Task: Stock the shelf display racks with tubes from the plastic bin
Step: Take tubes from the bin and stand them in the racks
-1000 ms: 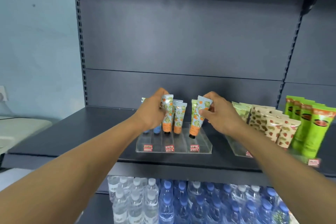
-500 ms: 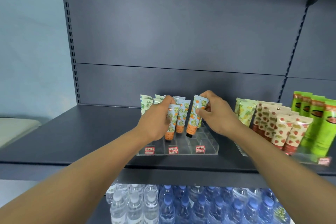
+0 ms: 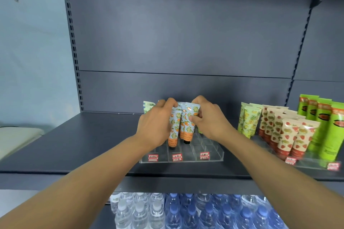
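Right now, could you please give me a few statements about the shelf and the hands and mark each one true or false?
1. The left hand grips an orange-print tube. True.
2. The right hand hangs idle, off the rack. False: it pinches another orange-print tube over the clear rack.
3. Strawberry-print tubes stand right of the clear rack. True.
4. The shelf below holds cans. False: it holds water bottles.
5. The rack's front compartments are full. False: they are empty.

tubes (image 3: 183,126) in rack (image 3: 186,156) on shelf (image 3: 83,147), bottles (image 3: 186,212) seemingly below
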{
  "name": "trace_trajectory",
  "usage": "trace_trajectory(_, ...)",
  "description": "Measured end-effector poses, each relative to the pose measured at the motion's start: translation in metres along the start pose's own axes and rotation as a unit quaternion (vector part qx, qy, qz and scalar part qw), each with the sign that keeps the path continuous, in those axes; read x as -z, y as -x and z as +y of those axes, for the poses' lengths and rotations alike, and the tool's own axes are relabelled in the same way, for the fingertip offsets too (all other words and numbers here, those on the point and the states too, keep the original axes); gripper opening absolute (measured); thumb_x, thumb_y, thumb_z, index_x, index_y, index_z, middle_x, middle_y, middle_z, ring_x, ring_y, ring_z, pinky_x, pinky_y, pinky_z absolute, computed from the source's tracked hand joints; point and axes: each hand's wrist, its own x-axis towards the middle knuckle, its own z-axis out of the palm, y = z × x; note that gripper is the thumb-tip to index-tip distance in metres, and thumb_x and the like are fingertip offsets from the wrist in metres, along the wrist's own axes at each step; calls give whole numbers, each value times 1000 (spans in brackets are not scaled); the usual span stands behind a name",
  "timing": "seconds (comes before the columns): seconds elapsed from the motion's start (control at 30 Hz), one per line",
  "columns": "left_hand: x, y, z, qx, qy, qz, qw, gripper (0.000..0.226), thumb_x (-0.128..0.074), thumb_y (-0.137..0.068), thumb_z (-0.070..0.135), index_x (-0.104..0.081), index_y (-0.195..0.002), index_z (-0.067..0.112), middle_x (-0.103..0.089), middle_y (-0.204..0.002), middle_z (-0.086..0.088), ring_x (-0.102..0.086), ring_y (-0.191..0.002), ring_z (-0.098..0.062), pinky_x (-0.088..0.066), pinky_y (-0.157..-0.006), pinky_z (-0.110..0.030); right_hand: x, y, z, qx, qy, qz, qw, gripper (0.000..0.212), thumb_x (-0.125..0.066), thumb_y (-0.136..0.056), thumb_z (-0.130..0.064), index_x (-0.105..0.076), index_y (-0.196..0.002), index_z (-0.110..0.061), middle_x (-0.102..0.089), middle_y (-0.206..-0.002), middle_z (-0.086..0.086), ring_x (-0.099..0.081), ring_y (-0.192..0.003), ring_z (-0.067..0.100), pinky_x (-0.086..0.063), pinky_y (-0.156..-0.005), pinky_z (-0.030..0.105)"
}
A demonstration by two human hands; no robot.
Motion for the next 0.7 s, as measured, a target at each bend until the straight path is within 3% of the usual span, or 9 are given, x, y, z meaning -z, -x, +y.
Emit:
trace_trajectory(0.27, 9, 8, -8, 19, 4, 11, 1000, 48, -61, -84, 10, -39, -125, 24, -52, -120, 3, -60, -91, -21, -52, -67, -36, -18, 2, -1, -14, 50, -13, 999, 35, -57, -92, -13, -41, -124, -15, -61, -101, 8, -63, -81, 18, -57, -71, 34)
trace_trajectory(0.37, 9, 10, -11, 30, 0, 2, 1000, 51, -62, -82, 8, -38, -124, 25, -52, -119, 2, -61, -90, -22, -53, -68, -38, -20, 3, 2, -15, 59, -2, 998, 35, -57, -92, -13, -42, -123, -14, -61, -94, 6, -62, -77, 17, -52, -63, 29)
trace_trajectory(0.5, 9, 13, -12, 34, -5, -4, 999, 52, -64, -82, 10, -38, -124, 25, -53, -122, 2, -61, -95, -22, -54, -72, -39, -22, 4, 3, -20, 75, -2, 997, 44, -63, -87, -10, -40, -124, -15, -63, -94, 8, -64, -76, 18, -58, -69, 36)
trace_trajectory(0.63, 11, 17, -11, 41, -19, -7, 999, 53, -64, -82, 9, -37, -125, 24, -53, -120, 1, -60, -96, -24, -53, -70, -37, -24, 9, 4, -25, 60, -5, 998, 56, -69, -83, -13, -36, -127, -18, -63, -103, 7, -65, -83, 20, -58, -76, 41)
trace_trajectory(0.7, 14, 19, -9, 49, -32, -7, 998, 54, -63, -82, 8, -36, -127, 23, -52, -120, -1, -61, -94, -24, -49, -65, -35, -20, 12, 4, -16, 52, 7, 999, 66, -73, -80, -15, -32, -132, -20, -59, -120, 7, -62, -99, 22, -55, -84, 41)
